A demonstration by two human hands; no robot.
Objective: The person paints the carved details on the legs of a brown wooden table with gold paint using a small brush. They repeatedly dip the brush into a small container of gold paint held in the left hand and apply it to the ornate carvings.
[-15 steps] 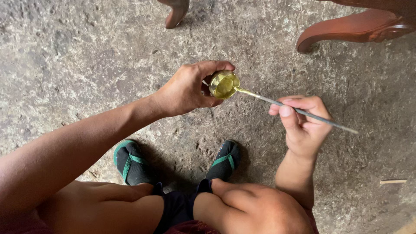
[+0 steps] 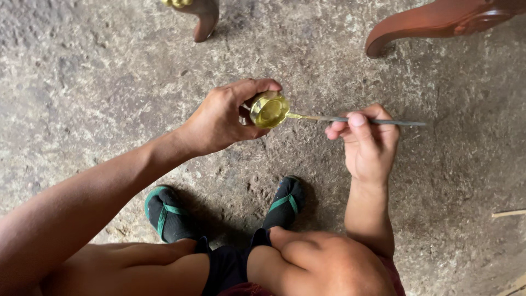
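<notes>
**Brass piece held over rough floor**

Above 2 black sandals (image 2: 219,211) on the concrete floor (image 2: 98,71), the left hand (image 2: 222,118) grips a round brass fitting (image 2: 269,109). Just beside it, the right hand (image 2: 367,142) pinches a thin metal file (image 2: 361,119) touching the fitting's rim.

Rough, matt concrete floor (image 2: 98,71), grey and pitted, with small cracks. Small round piece (image 2: 269,109) of yellow metal, like brass, glossy and bright inside, gripped in bare left hand (image 2: 222,118). Thin rod (image 2: 378,121) of dull grey metal, matt, maybe a file, yellowish at the tip near the brass; pinched in bare right hand (image 2: 364,142). Carved wooden furniture legs (image 2: 427,24), reddish-brown, smooth, with soft varnish shine. Sandals (image 2: 167,214) of dark rubber or foam, matt, with green straps. Dark cloth shorts (image 2: 227,266), soft and matt.
</notes>
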